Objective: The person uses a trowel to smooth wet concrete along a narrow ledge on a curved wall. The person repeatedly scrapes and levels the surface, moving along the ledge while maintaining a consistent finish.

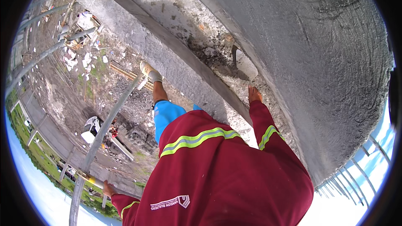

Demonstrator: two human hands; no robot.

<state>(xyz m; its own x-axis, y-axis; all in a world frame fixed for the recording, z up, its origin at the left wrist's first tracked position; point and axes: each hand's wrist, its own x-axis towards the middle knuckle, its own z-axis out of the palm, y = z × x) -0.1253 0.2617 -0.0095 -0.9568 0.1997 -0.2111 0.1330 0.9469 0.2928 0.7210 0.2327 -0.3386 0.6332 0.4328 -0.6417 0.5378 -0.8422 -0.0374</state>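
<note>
My right hand [254, 94] is closed at the lower end of a trowel [247, 65], with the handle mostly hidden in it. The grey blade rests against rough, crumbly mortar [213, 54] in a narrow concrete channel beside a curved plastered wall [326, 79]. At the lower left, my left hand [109, 188] is wrapped round a scaffold pipe [125, 193], near a yellowish section where it meets an upright pole.
My shod foot [151, 72] is by the concrete ledge [176, 65]. A long scaffold pole [106, 125] slants past on the left. Far below lie planks [125, 73], rubble, scattered debris and a motorcycle-like white and black object [91, 129]. Metal bars rise at the lower right.
</note>
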